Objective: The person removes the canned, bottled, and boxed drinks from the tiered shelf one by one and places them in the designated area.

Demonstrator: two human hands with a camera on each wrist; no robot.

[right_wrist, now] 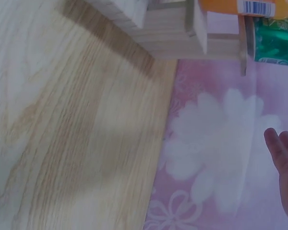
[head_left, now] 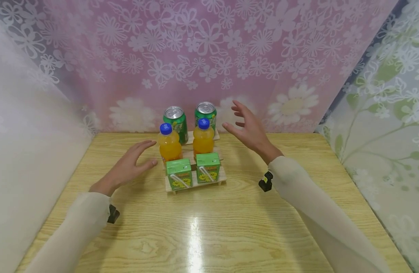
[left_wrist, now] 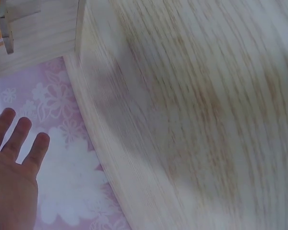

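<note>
A stepped wooden rack [head_left: 223,176] stands at the back of the table. Two green soda cans [head_left: 182,129] fill its top step, two orange drink bottles [head_left: 170,148] with blue caps the middle one. On the lowest step are two green juice boxes [head_left: 208,167], straws attached to their fronts. My left hand [head_left: 129,163] is held to the left of the rack, fingertips close to the left bottle, holding nothing. To the right of the rack, my right hand [head_left: 248,131] is raised with spread fingers, apart from the right can. In the right wrist view the rack's side [right_wrist: 177,43] shows.
The rack stands on a light wood-grain table [head_left: 144,242]. A pink floral cloth [head_left: 202,57] hangs directly behind the table. White cloth [head_left: 25,113] borders the left, and leaf-patterned cloth [head_left: 394,144] the right. Dark wrist devices [head_left: 265,182] sit by both cuffs.
</note>
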